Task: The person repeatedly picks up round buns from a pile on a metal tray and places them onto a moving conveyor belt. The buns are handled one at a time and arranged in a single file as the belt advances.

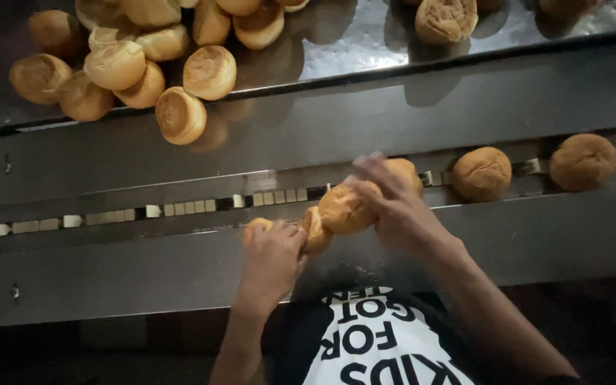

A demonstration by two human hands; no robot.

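My left hand [272, 257] rests low on the metal channel and closes over a small golden bun [257, 227], with another bun [315, 228] touching its fingers. My right hand [397, 210] grips a round bun [347, 207] just above the chain track, and a further bun [408, 171] lies behind its fingers. Both hands meet near the middle of the slotted conveyor track [180, 209]. The right hand's fingertips are blurred.
Two more buns [482, 173] [583, 162] sit on the track to the right. A heap of several buns [130, 64] lies on the upper steel tray [336, 50], one bun [445, 20] apart. My printed shirt [372, 342] is below.
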